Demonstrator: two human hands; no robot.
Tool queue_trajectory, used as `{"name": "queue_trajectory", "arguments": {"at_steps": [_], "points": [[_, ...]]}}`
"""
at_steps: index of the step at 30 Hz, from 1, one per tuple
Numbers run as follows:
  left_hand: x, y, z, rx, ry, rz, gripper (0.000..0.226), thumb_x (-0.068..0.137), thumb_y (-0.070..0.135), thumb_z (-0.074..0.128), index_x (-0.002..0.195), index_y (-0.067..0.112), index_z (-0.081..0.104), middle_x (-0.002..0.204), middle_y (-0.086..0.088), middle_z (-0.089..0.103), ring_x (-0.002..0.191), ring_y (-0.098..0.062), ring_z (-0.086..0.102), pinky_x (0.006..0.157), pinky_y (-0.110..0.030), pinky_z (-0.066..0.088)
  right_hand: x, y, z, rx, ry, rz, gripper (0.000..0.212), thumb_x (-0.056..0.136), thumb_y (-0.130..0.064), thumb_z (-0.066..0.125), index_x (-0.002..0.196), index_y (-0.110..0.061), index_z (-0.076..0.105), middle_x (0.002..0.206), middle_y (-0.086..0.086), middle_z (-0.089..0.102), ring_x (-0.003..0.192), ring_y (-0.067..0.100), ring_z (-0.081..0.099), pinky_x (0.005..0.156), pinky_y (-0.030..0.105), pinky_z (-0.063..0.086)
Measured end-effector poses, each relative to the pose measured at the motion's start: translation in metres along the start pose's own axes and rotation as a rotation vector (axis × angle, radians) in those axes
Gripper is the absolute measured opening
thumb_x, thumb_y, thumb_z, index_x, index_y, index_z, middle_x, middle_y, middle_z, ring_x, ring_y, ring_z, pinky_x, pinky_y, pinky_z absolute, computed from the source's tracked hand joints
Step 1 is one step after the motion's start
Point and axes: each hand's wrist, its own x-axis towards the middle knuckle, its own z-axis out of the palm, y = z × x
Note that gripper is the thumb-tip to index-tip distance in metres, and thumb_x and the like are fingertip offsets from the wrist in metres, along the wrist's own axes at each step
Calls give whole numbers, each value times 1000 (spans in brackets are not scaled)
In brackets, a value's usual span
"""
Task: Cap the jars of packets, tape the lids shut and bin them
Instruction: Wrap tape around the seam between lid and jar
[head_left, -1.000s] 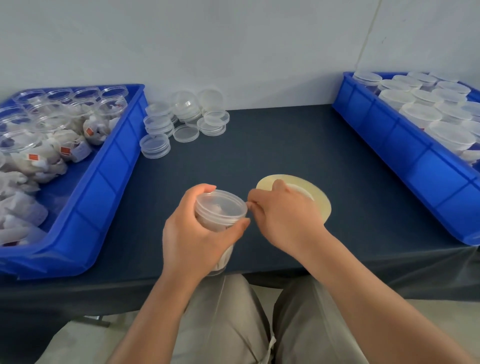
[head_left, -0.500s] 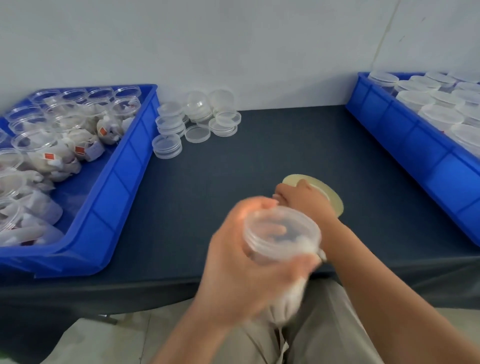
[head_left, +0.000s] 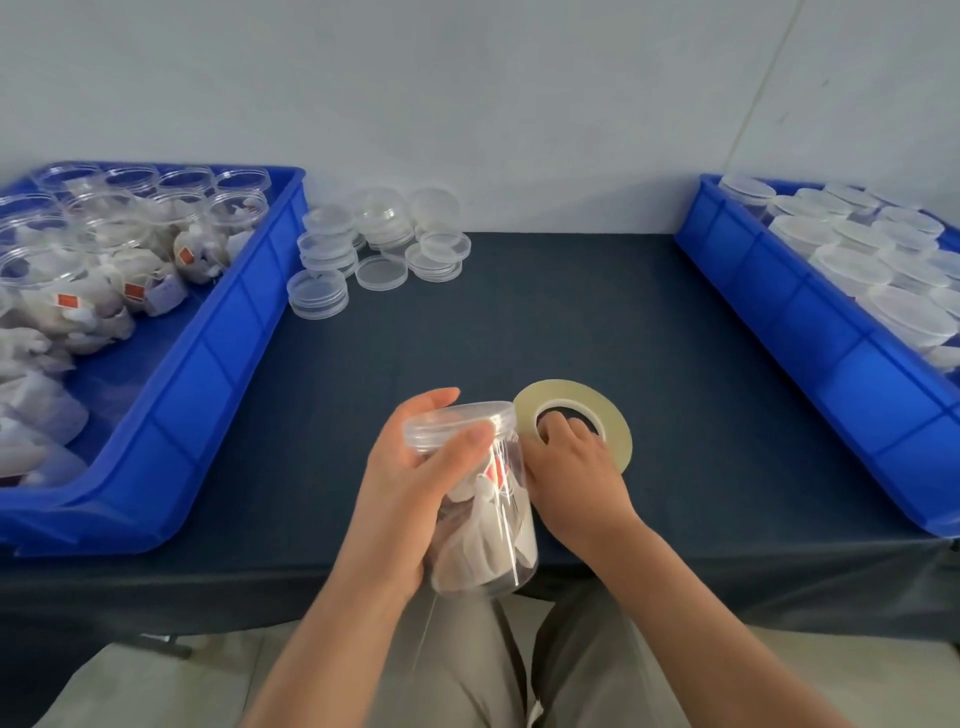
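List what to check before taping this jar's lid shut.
1. Lid seated on the jar of packets: ok, it looks flush.
2. Jar held steady: ok, the left hand wraps it, thumb on the lid's rim.
3. Tape roll to hand: ok, flat on the table, the right hand hooked into its core.
4. Free tape end found: cannot tell.
5. Space in the right blue bin: cannot tell, its near end hides behind the wall.
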Motion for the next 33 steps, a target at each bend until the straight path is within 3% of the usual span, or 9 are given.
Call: {"name": "queue_trajectory", "arguments": {"at_steps": [3,5,9,13,17,20,25,30,33], "points": [[2,2,1,-2,6,-18,68,60,64,87,123,47,69,117,11,75,106,-17,76,77,-31,62,4,3,0,-29,-300,106,51,97,-52,19,125,-32,57,97,-2,35,84,21,36,77,38,36],[3,3,0,-5,14,-18,68,59,64,86,122,47,69,115,13,75,105,-15,76,75,-29,62,9,4,-7,-67,-424,125,58,98,-53,17,137,-32,55,107,-1,40,95,23,41,89,39,39],[2,5,1,6,11,-6,73,59,67,84,126,44,67,113,16,75,104,-11,76,72,-25,62,11,-10,-46,565,-161,340,53,106,-55,31,139,-32,64,129,-14,64,126,9,54,113,38,41],[-3,5,5,17,8,14,73,61,72,88,125,44,67,115,11,76,102,-16,78,74,-25,63,2,-37,-89,1175,-109,389,65,91,-79,40,140,-42,62,129,-29,64,127,-5,58,104,19,49],[-7,8,10,-64,-28,-27,66,66,61,92,124,39,70,119,-6,78,105,-29,78,81,-39,65,-5,-55,-102,1226,-109,358,68,84,-72,62,144,-39,58,120,-18,69,111,6,69,93,26,58],[-8,11,12,-92,-30,-29,58,69,58,88,121,37,72,118,-8,78,106,-30,78,80,-38,65,-7,-60,-101,1275,-58,370,46,101,-55,62,143,-37,61,109,-12,73,98,3,70,87,20,56],[-11,15,12,-123,-48,-44,55,68,62,85,116,37,75,117,-7,78,106,-27,78,81,-37,64,-7,-55,-98,1445,-30,454,35,116,-27,42,141,-29,66,134,-15,72,123,7,68,104,25,55],[-13,16,16,-78,-53,-2,66,67,63,86,125,35,69,119,-6,78,106,-27,78,78,-32,64,-8,-60,-102,1462,-15,472,42,101,-56,54,136,-37,68,127,-10,73,121,6,69,103,32,57],[-14,17,18,-82,-57,11,64,69,63,85,125,35,70,119,-6,78,107,-26,78,77,-31,64,-9,-63,-102,1510,-6,457,37,97,-52,61,133,-44,68,125,5,70,120,24,69,103,39,59]]}}
